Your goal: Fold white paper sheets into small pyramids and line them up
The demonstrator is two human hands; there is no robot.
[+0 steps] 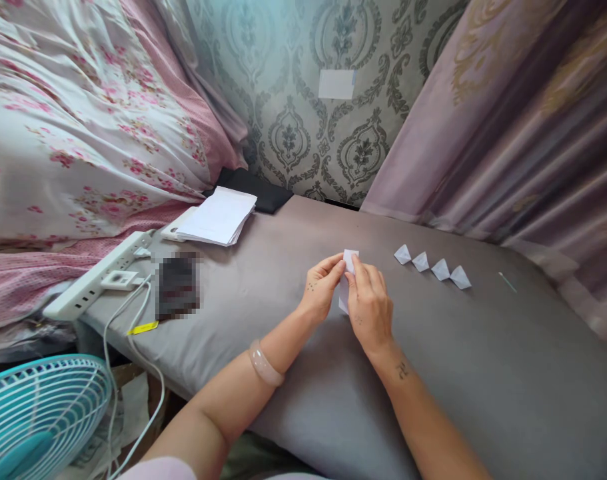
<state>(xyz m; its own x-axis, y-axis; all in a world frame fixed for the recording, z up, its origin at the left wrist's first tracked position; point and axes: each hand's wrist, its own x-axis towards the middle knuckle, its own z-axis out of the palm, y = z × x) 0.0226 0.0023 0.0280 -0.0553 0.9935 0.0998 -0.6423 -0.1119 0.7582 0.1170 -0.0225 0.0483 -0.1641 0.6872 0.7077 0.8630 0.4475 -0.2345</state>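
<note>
A narrow folded strip of white paper (350, 259) is held upright between my two hands over the grey-covered surface. My left hand (323, 283) pinches its left edge near the top with thumb and fingers. On the other side, my right hand (370, 300) presses fingers and thumb against the strip and covers much of it. The paper's lower end shows below, between the hands. To the right, several small folded white paper pieces (440, 269) with pointed shapes lie in a slanting row.
A stack of white paper (220, 215) lies at back left by a black flat item (263, 190). Nearer are a power strip (96, 280) with cables, a blurred dark object (178, 285) and a turquoise fan (43, 413). A thin pale stick (508, 283) lies far right.
</note>
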